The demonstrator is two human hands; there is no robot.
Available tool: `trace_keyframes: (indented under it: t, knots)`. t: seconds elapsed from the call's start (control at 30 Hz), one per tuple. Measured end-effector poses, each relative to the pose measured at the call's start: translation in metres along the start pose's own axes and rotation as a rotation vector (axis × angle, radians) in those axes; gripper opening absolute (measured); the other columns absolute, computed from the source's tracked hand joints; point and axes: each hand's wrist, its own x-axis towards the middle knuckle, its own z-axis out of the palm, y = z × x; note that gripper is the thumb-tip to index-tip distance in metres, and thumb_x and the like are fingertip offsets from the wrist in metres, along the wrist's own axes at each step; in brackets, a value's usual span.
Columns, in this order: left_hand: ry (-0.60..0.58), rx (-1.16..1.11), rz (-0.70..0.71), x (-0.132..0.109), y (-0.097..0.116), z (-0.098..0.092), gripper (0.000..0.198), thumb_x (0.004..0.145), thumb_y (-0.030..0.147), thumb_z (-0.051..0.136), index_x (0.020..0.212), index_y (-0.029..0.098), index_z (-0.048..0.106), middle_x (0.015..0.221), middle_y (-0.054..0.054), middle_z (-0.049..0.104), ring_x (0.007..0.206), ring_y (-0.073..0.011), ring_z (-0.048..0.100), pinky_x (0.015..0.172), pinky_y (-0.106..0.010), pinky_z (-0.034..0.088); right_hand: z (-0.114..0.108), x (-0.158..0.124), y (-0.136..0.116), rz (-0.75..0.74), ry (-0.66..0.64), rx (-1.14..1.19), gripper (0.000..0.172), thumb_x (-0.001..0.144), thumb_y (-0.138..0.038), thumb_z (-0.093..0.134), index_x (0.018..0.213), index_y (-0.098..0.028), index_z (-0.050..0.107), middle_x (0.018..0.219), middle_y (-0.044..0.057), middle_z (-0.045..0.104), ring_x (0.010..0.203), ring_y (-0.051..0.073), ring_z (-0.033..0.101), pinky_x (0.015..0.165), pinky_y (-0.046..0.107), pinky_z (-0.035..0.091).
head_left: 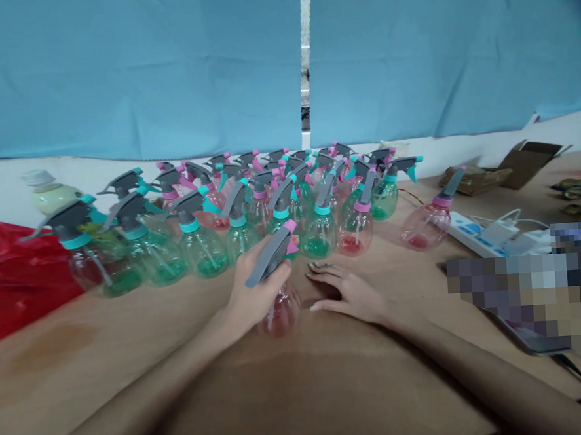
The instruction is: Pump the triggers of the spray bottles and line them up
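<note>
My left hand (255,282) is wrapped round the neck of a pink spray bottle (281,315) with a grey and pink trigger head, near the middle of the table. To its right, my right hand (351,292) lies low over the tabletop with fingers spread, holding nothing. Just beyond both hands stand a green spray bottle (316,235) with a turquoise collar and a pink spray bottle (354,234) with a pink collar. Another pink spray bottle (426,224) stands apart at the right. My left hand partly hides the bottle behind it.
Several more green and pink spray bottles (205,252) crowd the back of the wooden table (146,364). A red plastic bag (19,280) lies at the left. On the right are a white power strip (473,236) with plugs, an opened cardboard box (528,162) and a blurred-out device.
</note>
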Motion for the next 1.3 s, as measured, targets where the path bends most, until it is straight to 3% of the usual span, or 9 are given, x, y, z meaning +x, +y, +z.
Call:
trace_keyframes:
  t: [0.2,0.4,0.5,0.63,0.8,0.9,1.1,1.3]
  knots:
    - [0.061,0.057,-0.014,0.0,0.002,0.004,0.016,0.075,0.017,0.05,0.087,0.019,0.059,0.06,0.004,0.053,0.052,-0.0108,0.045,0.048,-0.022,0.037,0.002,-0.002,-0.01,0.013,-0.009,0.012,0.077,0.07,-0.063,0.059,0.132,-0.02,0.044,0.136,0.013,0.045,0.126,0.029,0.04,0.104,0.05,0.033]
    - [0.063,0.075,0.025,0.004,0.014,0.016,0.014,0.075,0.016,0.05,0.086,0.018,0.057,0.067,0.002,0.056,0.055,-0.0109,0.047,0.051,-0.023,0.038,-0.005,-0.023,-0.029,0.13,-0.009,0.121,0.083,0.07,-0.06,0.061,0.138,-0.026,0.03,0.137,0.011,0.044,0.123,0.03,0.044,0.099,0.051,0.039]
    - [0.044,0.046,0.056,0.007,0.019,0.029,0.02,0.074,0.013,0.049,0.092,0.018,0.056,0.076,0.0,0.059,0.061,-0.0114,0.05,0.057,-0.024,0.041,-0.019,-0.036,-0.039,0.184,-0.011,0.148,0.083,0.07,-0.058,0.062,0.139,-0.026,0.029,0.137,0.011,0.044,0.123,0.03,0.043,0.099,0.05,0.039]
    - [0.036,-0.025,0.118,0.011,0.025,0.052,0.015,0.074,0.011,0.048,0.086,0.017,0.055,0.077,0.0,0.06,0.067,-0.0128,0.054,0.063,-0.026,0.044,-0.038,-0.045,-0.05,0.22,0.006,0.185,0.082,0.069,-0.057,0.064,0.136,-0.023,0.032,0.133,0.012,0.047,0.121,0.029,0.045,0.099,0.048,0.038]
    - [0.015,-0.073,0.174,0.015,0.036,0.08,0.013,0.078,0.015,0.05,0.091,0.017,0.054,0.084,-0.002,0.061,0.076,-0.0158,0.058,0.071,-0.031,0.046,-0.044,-0.046,-0.056,0.32,0.078,0.174,0.079,0.063,-0.062,0.066,0.124,-0.02,0.04,0.115,0.012,0.056,0.105,0.029,0.055,0.087,0.045,0.047]
    - [0.013,-0.086,0.172,0.018,0.041,0.094,0.008,0.082,0.02,0.051,0.089,0.018,0.054,0.087,-0.004,0.061,0.08,-0.0179,0.059,0.073,-0.033,0.047,-0.043,-0.047,-0.053,0.366,0.14,0.128,0.081,0.061,-0.064,0.065,0.123,-0.018,0.04,0.109,0.013,0.057,0.099,0.03,0.057,0.081,0.045,0.048]
    - [-0.05,-0.143,0.18,0.033,0.052,0.125,0.016,0.087,0.03,0.05,0.098,0.019,0.053,0.095,-0.005,0.062,0.091,-0.0204,0.06,0.082,-0.037,0.047,-0.048,-0.062,-0.034,0.397,0.263,0.054,0.071,0.069,-0.055,0.064,0.126,-0.021,0.037,0.107,0.012,0.058,0.095,0.029,0.059,0.075,0.044,0.049]
    - [-0.123,-0.053,0.195,0.043,0.061,0.153,0.041,0.082,0.04,0.056,0.117,0.02,0.048,0.116,-0.011,0.058,0.109,-0.0273,0.053,0.093,-0.047,0.041,-0.069,-0.086,-0.004,0.407,0.321,0.074,0.071,0.07,-0.051,0.065,0.124,-0.019,0.034,0.105,0.013,0.06,0.095,0.03,0.061,0.074,0.044,0.05]
